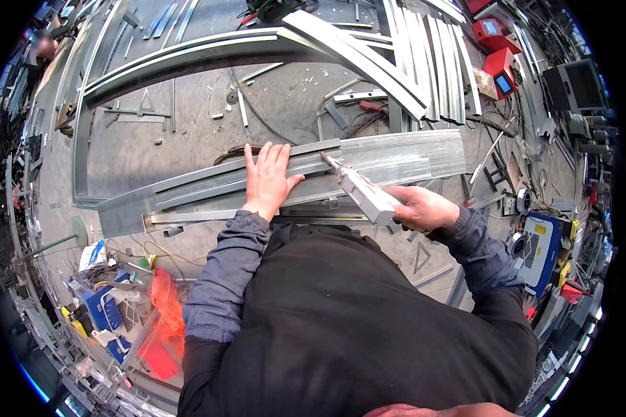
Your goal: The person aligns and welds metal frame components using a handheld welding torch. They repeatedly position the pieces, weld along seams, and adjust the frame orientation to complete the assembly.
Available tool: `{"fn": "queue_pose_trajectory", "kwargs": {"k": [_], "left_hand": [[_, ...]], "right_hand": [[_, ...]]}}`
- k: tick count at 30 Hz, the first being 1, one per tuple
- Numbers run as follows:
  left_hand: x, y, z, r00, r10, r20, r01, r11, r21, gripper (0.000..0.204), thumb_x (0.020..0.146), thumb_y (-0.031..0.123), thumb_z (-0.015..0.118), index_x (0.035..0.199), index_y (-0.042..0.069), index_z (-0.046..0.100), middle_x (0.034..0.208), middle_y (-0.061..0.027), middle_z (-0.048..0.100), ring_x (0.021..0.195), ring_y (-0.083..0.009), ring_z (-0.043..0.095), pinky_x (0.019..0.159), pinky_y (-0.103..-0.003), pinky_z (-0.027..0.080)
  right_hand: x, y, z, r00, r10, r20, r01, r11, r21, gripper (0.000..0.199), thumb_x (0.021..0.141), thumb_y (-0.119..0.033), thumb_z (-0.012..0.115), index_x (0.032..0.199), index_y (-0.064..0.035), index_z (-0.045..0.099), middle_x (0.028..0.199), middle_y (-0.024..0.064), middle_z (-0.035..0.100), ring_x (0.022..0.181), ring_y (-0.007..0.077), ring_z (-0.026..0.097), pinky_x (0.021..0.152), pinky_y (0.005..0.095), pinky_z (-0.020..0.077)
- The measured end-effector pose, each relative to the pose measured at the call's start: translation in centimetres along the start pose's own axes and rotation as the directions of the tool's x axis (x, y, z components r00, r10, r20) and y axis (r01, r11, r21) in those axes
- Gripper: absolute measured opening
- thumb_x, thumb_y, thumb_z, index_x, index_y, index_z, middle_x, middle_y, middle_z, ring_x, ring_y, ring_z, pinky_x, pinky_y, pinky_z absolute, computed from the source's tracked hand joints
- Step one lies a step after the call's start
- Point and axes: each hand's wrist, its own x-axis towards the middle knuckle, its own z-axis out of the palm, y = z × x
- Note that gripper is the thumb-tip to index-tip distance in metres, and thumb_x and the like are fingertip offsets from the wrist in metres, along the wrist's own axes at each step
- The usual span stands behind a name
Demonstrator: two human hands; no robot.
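My left hand lies flat, fingers spread, on long narrow metal channels resting on a wide grey sheet-metal strip. In my right hand is a boxy silver-white welding gun, gripped at its rear. Its thin, copper-coloured nozzle points up and left, close to the channels to the right of my left hand. Whether the tip touches the metal I cannot tell. My right fingers are partly hidden behind the gun.
Beyond the strip stands a large metal frame, with a stack of long profiles at the upper right. Red machines with screens sit far right. A blue case stands right, and an orange-red plastic bag lies lower left.
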Motion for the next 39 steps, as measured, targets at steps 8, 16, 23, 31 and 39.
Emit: {"fn": "queue_pose_trajectory", "kwargs": {"k": [8,16,23,31,39], "left_hand": [[0.1,0.1,-0.1,1.0,-0.008,0.002,0.008,1.0,-0.02,0.088,0.087,0.059,0.085,0.157,0.012,0.06,0.155,-0.0026,0.062,0.155,-0.0268,0.046,0.136,-0.068,0.01],[0.0,0.3,0.2,0.998,-0.06,0.006,0.061,0.995,-0.084,0.117,0.084,0.056,0.089,0.173,0.005,0.032,0.152,-0.0118,0.065,0.156,-0.0289,0.047,0.137,-0.067,0.007],[0.0,0.4,0.2,0.997,-0.073,0.01,0.074,0.994,-0.084,0.124,0.084,0.056,0.09,0.175,0.004,0.023,0.151,-0.0117,0.067,0.157,-0.0282,0.046,0.137,-0.067,0.006],[0.0,0.4,0.1,0.995,-0.092,0.043,0.094,0.994,-0.055,0.125,0.085,0.059,0.088,0.176,0.005,0.022,0.152,-0.0093,0.067,0.158,-0.0268,0.045,0.137,-0.067,0.005],[0.1,0.6,-0.3,0.99,-0.115,0.079,0.119,0.992,-0.047,0.126,0.084,0.059,0.089,0.177,0.006,0.021,0.157,-0.0062,0.064,0.157,-0.0268,0.046,0.137,-0.066,0.008]], "right_hand": [[0.2,-1.4,-0.3,0.997,0.077,0.016,-0.077,0.997,-0.008,0.052,0.113,-0.041,0.068,0.155,-0.0107,0.062,0.088,-0.0009,0.067,0.07,0.008,0.061,0.065,0.0298,0.0548],[0.3,-0.9,-0.6,0.999,0.035,0.03,-0.036,0.999,0.028,0.052,0.113,-0.041,0.069,0.155,-0.0103,0.062,0.087,-0.0014,0.065,0.07,0.0081,0.06,0.065,0.0296,0.0541],[-0.2,-2.2,-1.0,0.995,0.088,0.051,-0.091,0.994,0.066,0.054,0.113,-0.042,0.068,0.156,-0.0107,0.06,0.087,-0.0015,0.065,0.071,0.0082,0.059,0.065,0.0297,0.0535],[-0.4,-1.9,-1.2,0.997,0.057,0.055,-0.061,0.995,0.079,0.056,0.113,-0.045,0.068,0.157,-0.0109,0.06,0.087,-0.0025,0.064,0.07,0.0076,0.057,0.064,0.0286,0.0521],[-0.6,-2.4,-1.3,0.993,0.1,0.069,-0.106,0.99,0.095,0.055,0.113,-0.045,0.068,0.156,-0.0101,0.06,0.086,-0.0029,0.063,0.069,0.0078,0.057,0.063,0.0289,0.0515]]}}
